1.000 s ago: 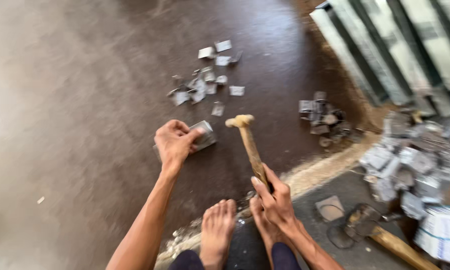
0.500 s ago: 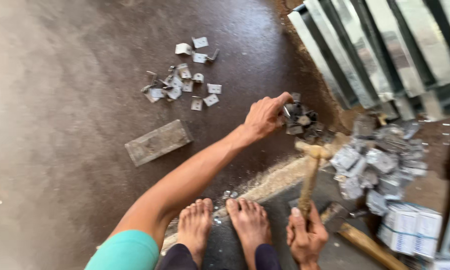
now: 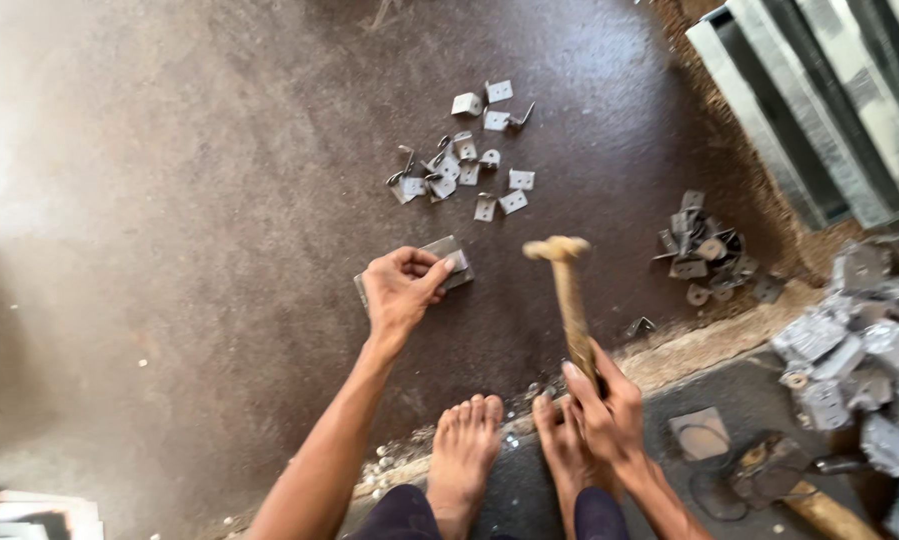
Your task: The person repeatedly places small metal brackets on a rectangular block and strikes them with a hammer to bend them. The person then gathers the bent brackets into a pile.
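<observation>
Head view: a small metal piece [image 3: 456, 263] is pinched by the left hand [image 3: 399, 288] on a flat steel block [image 3: 445, 250] on the floor, while a hammer [image 3: 567, 300] is gripped raised by the right hand [image 3: 604, 408]. The fingers [image 3: 431, 276] could be struck by a misaimed blow, being beside the piece.

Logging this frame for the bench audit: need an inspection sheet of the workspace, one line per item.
Surface: dark brown worn floor, bare feet at the bottom edge.
Job's things: grey rectangular metal block flat on the floor; wooden-handled hammer, head raised.
Clutter: scattered small bent grey metal plates; darker heap of similar metal pieces; silvery pile of folded metal parts at right; second hammer lying on the floor.
Grips: left hand rests on the block, fingers curled over a small piece; right hand grips the hammer handle.
Cables: nothing seen.
Surroundings: long grey metal channels stacked at upper right.
</observation>
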